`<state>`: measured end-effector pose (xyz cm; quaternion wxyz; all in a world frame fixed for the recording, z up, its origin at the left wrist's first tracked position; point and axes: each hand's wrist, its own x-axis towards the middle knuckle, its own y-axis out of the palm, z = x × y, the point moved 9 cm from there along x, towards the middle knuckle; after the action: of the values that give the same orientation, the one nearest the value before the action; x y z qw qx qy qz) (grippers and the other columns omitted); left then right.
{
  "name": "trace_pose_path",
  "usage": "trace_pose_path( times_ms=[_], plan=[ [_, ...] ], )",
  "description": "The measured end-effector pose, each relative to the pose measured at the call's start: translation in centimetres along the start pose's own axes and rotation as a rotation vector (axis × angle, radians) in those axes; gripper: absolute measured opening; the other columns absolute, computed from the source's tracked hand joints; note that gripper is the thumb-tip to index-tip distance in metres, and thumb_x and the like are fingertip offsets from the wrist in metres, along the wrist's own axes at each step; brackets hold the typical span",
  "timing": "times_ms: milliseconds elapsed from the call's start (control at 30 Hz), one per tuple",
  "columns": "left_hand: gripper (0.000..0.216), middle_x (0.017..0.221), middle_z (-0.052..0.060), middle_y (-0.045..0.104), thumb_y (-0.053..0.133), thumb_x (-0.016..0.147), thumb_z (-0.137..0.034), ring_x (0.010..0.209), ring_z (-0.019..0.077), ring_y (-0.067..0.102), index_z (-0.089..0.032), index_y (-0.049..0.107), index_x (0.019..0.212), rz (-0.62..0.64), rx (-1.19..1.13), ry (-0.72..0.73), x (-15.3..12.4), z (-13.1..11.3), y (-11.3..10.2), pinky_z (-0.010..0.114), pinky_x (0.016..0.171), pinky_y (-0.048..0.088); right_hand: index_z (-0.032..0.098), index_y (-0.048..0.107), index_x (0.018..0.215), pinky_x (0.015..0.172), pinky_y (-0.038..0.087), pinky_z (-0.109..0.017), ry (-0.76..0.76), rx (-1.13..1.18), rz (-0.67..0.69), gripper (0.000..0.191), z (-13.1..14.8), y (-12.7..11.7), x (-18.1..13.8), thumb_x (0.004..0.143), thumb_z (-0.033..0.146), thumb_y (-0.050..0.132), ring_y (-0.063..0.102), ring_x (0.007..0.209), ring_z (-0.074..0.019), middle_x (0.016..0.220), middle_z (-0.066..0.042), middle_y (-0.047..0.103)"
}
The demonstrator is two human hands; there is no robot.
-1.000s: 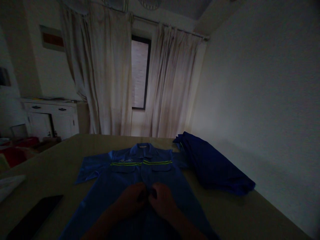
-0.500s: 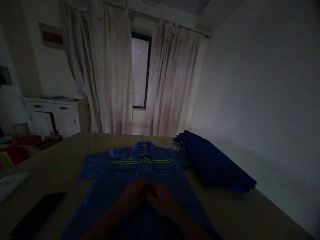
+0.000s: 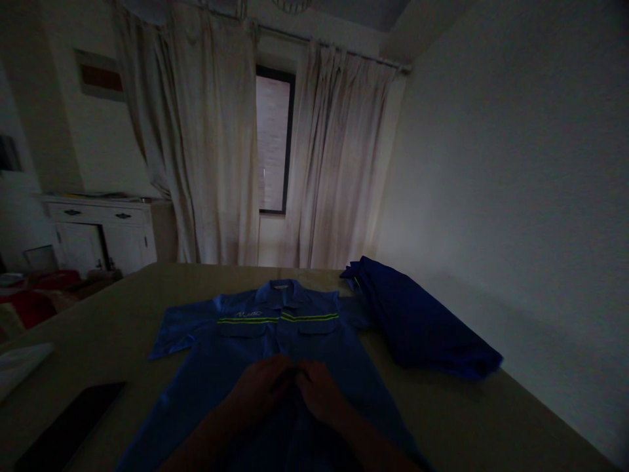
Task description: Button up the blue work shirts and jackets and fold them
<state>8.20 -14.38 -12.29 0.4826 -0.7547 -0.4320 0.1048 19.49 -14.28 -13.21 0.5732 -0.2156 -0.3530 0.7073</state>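
A blue work shirt (image 3: 236, 354) with a yellow-green reflective stripe across the chest lies flat, front up, on a pale surface (image 3: 122, 308), collar away from me. My left hand (image 3: 263, 388) and my right hand (image 3: 319, 390) meet at the shirt's middle front, fingers curled and pinched together on the placket. The room is dim, so whatever small part they hold cannot be made out.
A pile of dark blue folded cloth (image 3: 417, 324) lies right of the shirt by the wall. A dark flat slab (image 3: 69, 426) and a pale object (image 3: 19, 367) lie at the left. Curtains (image 3: 206, 151), a window and a white cabinet (image 3: 98, 229) stand behind.
Both hands stay together at the shirt's front; they have shifted only slightly. The view has wobbled a little.
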Motion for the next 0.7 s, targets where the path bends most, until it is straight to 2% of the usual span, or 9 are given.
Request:
trace_pose_path(
  times_ms=[67, 167, 300, 533, 700],
  plan=[
    [0.021, 0.109, 0.002, 0.071, 0.053, 0.096, -0.019, 0.102, 0.0193, 0.066, -0.028, 0.065, 0.111, 0.010, 0.025, 0.023, 0.0, -0.1, 0.2, 0.028, 0.090, 0.046, 0.018, 0.073, 0.089, 0.084, 0.041, -0.028, 0.026, -0.016, 0.008, 0.028, -0.3, 0.1, 0.1, 0.093, 0.017, 0.046, 0.064, 0.096, -0.0210, 0.096, -0.007, 0.073],
    [0.018, 0.106, 0.003, 0.071, 0.053, 0.097, -0.021, 0.099, 0.0194, 0.065, -0.026, 0.066, 0.107, -0.002, 0.044, 0.025, 0.0, -0.1, 0.4, 0.028, 0.088, 0.046, 0.018, 0.073, 0.094, 0.081, 0.041, -0.028, 0.072, -0.031, -0.057, 0.020, -1.1, -0.5, 0.1, 0.089, 0.018, 0.054, 0.063, 0.095, -0.0209, 0.096, -0.006, 0.073],
    [0.016, 0.103, 0.003, 0.072, 0.054, 0.096, -0.024, 0.098, 0.0191, 0.065, -0.025, 0.070, 0.100, -0.007, -0.012, -0.058, 0.0, 0.9, 0.3, 0.028, 0.087, 0.046, 0.016, 0.073, 0.095, 0.077, 0.040, -0.027, 0.096, -0.020, -0.126, 0.014, -1.9, -1.1, 0.0, 0.087, 0.024, 0.065, 0.063, 0.089, -0.0201, 0.093, -0.005, 0.072],
    [0.013, 0.095, 0.001, 0.075, 0.063, 0.087, -0.025, 0.089, 0.0182, 0.068, -0.023, 0.072, 0.095, 0.061, -0.123, -0.096, -0.1, 1.9, -0.1, 0.027, 0.079, 0.047, 0.017, 0.074, 0.091, 0.069, 0.038, -0.024, -0.042, 0.016, -0.096, 0.013, -0.6, -0.6, 0.1, 0.082, 0.026, 0.076, 0.063, 0.080, -0.0174, 0.086, -0.002, 0.073],
    [0.015, 0.098, 0.001, 0.075, 0.061, 0.086, -0.022, 0.091, 0.0184, 0.067, -0.023, 0.071, 0.097, 0.069, -0.128, -0.093, -0.3, 1.9, 0.1, 0.027, 0.080, 0.047, 0.018, 0.076, 0.093, 0.071, 0.038, -0.024, -0.043, -0.025, -0.080, 0.014, -0.4, -0.9, 0.0, 0.080, 0.022, 0.077, 0.065, 0.082, -0.0173, 0.089, -0.001, 0.075]
  ],
)
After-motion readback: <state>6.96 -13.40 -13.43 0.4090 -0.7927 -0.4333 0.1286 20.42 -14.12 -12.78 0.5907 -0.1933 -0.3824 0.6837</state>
